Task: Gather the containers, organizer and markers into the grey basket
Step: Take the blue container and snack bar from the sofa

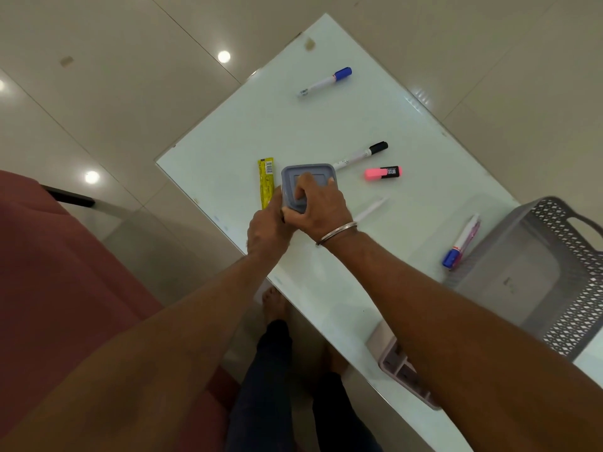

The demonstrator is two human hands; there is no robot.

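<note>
Both hands hold the grey-lidded container (pixel 308 182) near the left edge of the glass table (pixel 326 125). The left hand (pixel 267 226) wraps its fingers round the near-left side. The right hand (pixel 318 207) curls over the lid, likely steadying it for a lift or pressing it shut. A yellow packet (pixel 266 184) lies just left of the container, and a black-capped marker (pixel 362 154) just behind it.

The grey basket (pixel 535 203) stands well apart at the right edge, with no marker visible inside. The way there passes over a white pen (pixel 372 208), and a blue-capped marker (pixel 461 243) lies against the basket's left wall. The pink organizer (pixel 398 367) sits at the near edge, partly hidden under the right forearm, so a low carry may clip it.
</note>
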